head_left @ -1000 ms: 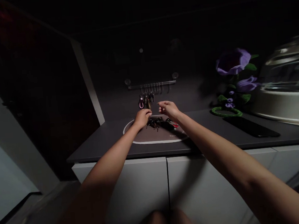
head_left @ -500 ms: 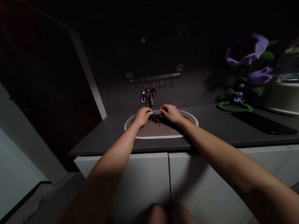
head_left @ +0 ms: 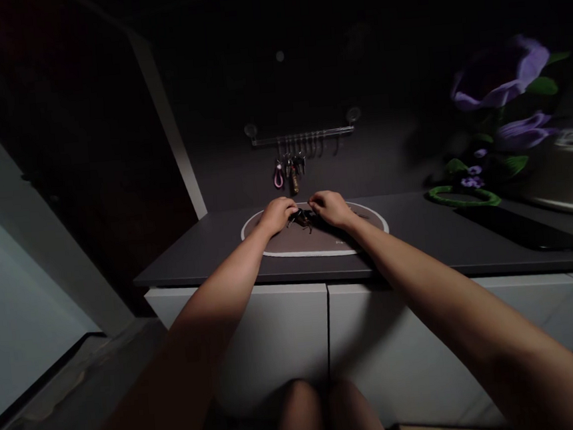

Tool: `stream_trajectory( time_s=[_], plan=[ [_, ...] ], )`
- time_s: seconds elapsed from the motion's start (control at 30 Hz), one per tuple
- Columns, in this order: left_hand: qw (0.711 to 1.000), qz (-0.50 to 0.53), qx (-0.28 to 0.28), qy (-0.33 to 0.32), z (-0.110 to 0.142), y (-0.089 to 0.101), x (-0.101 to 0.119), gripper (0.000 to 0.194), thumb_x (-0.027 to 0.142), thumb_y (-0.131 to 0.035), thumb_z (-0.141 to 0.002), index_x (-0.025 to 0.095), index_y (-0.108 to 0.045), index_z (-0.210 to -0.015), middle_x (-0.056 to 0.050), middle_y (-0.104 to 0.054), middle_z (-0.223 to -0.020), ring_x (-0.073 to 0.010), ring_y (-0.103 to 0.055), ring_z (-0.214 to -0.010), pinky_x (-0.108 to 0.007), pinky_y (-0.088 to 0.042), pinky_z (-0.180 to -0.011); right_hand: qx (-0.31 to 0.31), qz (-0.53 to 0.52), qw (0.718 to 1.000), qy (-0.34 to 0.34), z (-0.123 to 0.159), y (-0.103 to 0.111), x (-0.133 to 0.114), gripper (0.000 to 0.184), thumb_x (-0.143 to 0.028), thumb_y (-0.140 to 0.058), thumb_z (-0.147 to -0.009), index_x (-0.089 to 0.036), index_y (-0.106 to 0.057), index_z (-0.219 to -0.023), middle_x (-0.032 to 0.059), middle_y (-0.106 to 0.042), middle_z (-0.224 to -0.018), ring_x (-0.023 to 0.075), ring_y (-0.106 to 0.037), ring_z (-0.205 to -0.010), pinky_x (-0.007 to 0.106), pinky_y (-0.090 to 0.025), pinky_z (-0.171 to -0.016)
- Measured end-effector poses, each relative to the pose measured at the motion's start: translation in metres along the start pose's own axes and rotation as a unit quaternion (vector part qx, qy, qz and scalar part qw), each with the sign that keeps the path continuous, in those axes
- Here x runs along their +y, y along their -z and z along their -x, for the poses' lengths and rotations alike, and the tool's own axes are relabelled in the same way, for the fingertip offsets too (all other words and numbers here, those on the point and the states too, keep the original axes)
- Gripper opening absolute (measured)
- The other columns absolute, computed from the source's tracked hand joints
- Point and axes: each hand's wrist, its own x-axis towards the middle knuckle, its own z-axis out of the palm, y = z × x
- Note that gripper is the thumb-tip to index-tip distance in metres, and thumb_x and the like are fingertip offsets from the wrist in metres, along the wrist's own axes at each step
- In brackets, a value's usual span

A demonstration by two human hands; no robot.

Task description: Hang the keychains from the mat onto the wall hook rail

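The left hand (head_left: 277,214) and the right hand (head_left: 331,208) were found low over the mat (head_left: 299,244), a short gap between their fingertips. The fingers of both were curled inward, those of each hand close together. Whether either set pinched anything could not be told from where I stood; the gap was dim and the fingertips small.

The dark bunch (head_left: 303,219), apparently keys, lay on the mat in that gap, just beside the left fingertips and near the right ones. Contact could not be confirmed. In my judgement it sat there so that both sets of fingers could get at it from opposite sides, the mat presumably sparing the counter (head_left: 184,257) from scratches.

Beyond and above the fingers, a clear rail (head_left: 280,139) was fixed to the wall at its ends, seemingly by suction cups (head_left: 251,131). Its hooks (head_left: 313,144) faced the hands. A pink loop (head_left: 278,176) and a brown tag (head_left: 294,181) hung there among other small pieces, spaced, I judged, to be picked singly.

Well to the right of the right fingers stood purple flowers (head_left: 525,73), with a green ring (head_left: 438,200) below and a black slab (head_left: 529,230) lying flat, out of the hands' way.
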Motion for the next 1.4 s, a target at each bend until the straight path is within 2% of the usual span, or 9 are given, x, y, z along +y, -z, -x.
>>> stream_trajectory(
  time_s=[0.13, 0.4, 0.57, 0.7, 0.83, 1.03, 1.17, 1.4],
  plan=[
    [1.0, -0.003, 0.006, 0.002, 0.001, 0.0, -0.001, 0.015, 0.019, -0.049, -0.079, 0.016, -0.063, -0.078, -0.006, -0.062, -0.083, -0.0161, -0.053, -0.08, -0.026, -0.039, -0.073, -0.002, -0.005, 1.0, -0.005, 0.0, 0.0, 0.0, 0.02, -0.019, -0.047, -0.08, -0.014, -0.064, -0.09, 0.0079, -0.066, -0.093, 0.0153, -0.057, -0.088, 0.023, -0.039, -0.078],
    [0.998, 0.018, 0.044, 0.048, 0.0, -0.001, -0.007, 0.015, 0.014, -0.045, -0.077, 0.015, -0.059, -0.07, -0.005, -0.059, -0.077, -0.016, -0.051, -0.076, -0.027, -0.038, -0.071, -0.01, -0.01, 1.0, -0.01, 0.0, -0.002, 0.002, 0.019, -0.019, -0.051, -0.078, -0.015, -0.065, -0.091, 0.0069, -0.066, -0.094, 0.0143, -0.057, -0.088, 0.023, -0.039, -0.078],
    [0.988, 0.083, 0.083, 0.098, -0.001, 0.002, -0.008, 0.015, 0.011, -0.045, -0.076, 0.016, -0.055, -0.066, -0.003, -0.06, -0.074, -0.015, -0.051, -0.076, -0.026, -0.038, -0.073, -0.021, -0.008, 1.0, -0.011, 0.0, -0.002, 0.003, 0.019, -0.018, -0.051, -0.078, -0.015, -0.065, -0.091, 0.0074, -0.065, -0.095, 0.0144, -0.056, -0.088, 0.022, -0.039, -0.078],
    [0.967, 0.163, 0.11, 0.161, -0.002, 0.001, -0.011, 0.013, 0.012, -0.047, -0.075, 0.016, -0.052, -0.064, -0.001, -0.058, -0.069, -0.0129, -0.051, -0.07, -0.025, -0.04, -0.07, -0.03, -0.006, 0.999, -0.008, 0.0, -0.001, 0.002, 0.019, -0.018, -0.051, -0.078, -0.015, -0.065, -0.091, 0.0069, -0.065, -0.095, 0.0142, -0.056, -0.087, 0.022, -0.039, -0.076],
    [0.924, 0.276, 0.129, 0.231, -0.003, -0.002, -0.012, 0.013, 0.013, -0.045, -0.077, 0.015, -0.05, -0.066, 0.002, -0.051, -0.061, -0.0098, -0.048, -0.059, -0.023, -0.041, -0.064, -0.035, -0.003, 0.999, -0.01, 0.0, 0.0, 0.0, 0.02, -0.019, -0.051, -0.078, -0.014, -0.065, -0.092, 0.0076, -0.065, -0.094, 0.0139, -0.056, -0.085, 0.021, -0.039, -0.075],
    [0.828, 0.426, 0.155, 0.329, -0.003, 0.004, 0.0, 0.014, 0.01, -0.04, -0.08, 0.015, -0.045, -0.068, 0.004, -0.047, -0.058, -0.0061, -0.047, -0.051, -0.022, -0.044, -0.06, -0.048, 0.014, 0.999, 0.014, 0.0, -0.003, 0.003, 0.021, -0.021, -0.051, -0.078, -0.015, -0.065, -0.093, 0.0079, -0.064, -0.094, 0.0147, -0.056, -0.085, 0.022, -0.039, -0.075],
    [0.775, 0.5, 0.148, 0.356, -0.001, 0.01, 0.007, 0.014, 0.009, -0.034, -0.082, 0.016, -0.041, -0.072, 0.002, -0.053, -0.059, -0.0078, -0.054, -0.053, -0.024, -0.046, -0.06, -0.064, 0.04, 0.997, 0.027, 0.0, -0.005, 0.001, 0.023, -0.022, -0.049, -0.079, -0.016, -0.064, -0.096, 0.0079, -0.064, -0.097, 0.0152, -0.057, -0.087, 0.022, -0.039, -0.076],
    [0.698, 0.59, 0.149, 0.378, 0.0, 0.017, 0.006, 0.016, 0.008, -0.036, -0.082, 0.015, -0.043, -0.07, -0.003, -0.06, -0.063, -0.0105, -0.06, -0.054, -0.024, -0.045, -0.058, -0.109, 0.123, 0.986, -0.024, -0.013, -0.003, -0.017, 0.026, -0.028, -0.048, -0.079, -0.021, -0.063, -0.099, 0.0101, -0.063, -0.103, 0.02, -0.058, -0.092, 0.026, -0.042, -0.073]
  ],
)
